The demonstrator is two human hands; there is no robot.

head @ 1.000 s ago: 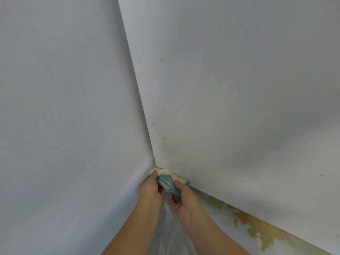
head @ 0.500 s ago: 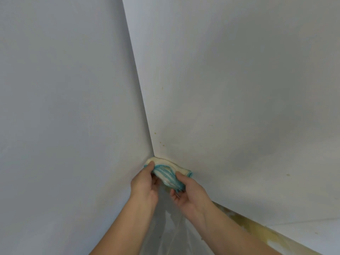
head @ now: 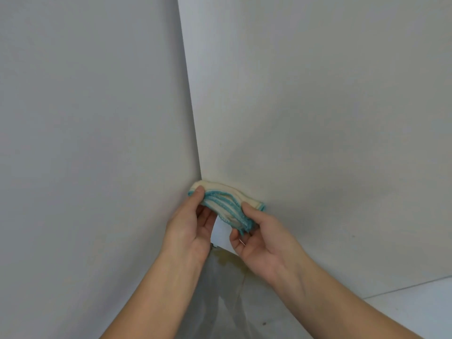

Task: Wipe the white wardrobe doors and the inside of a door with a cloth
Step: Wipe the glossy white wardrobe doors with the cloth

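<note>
1. Since half a second ago, your cloth (head: 227,206) sits higher in the frame, and its folded layers with teal edging are fanned out more between your hands
2. The yellowish strip that ran along the lower right has mostly gone from view; only a small yellowish patch (head: 230,260) shows on the floor (head: 227,309) just under your right hand
3. The cloth is now at the middle of the frame, its cream top fold lying against the right door panel (head: 318,118), just at the foot of the seam where that panel meets the left door panel (head: 85,143)
4. Your left hand (head: 188,231) comes up from the lower centre, with the thumb on top of the cloth's left end and the fingers curled beneath, pinching it
5. Your right hand (head: 261,243) reaches in from the lower right, with the thumb laid on the cloth's right part and the fingers curled under the teal edges, pinching the layers
6. Both forearms are bare and converge toward the cloth
</note>
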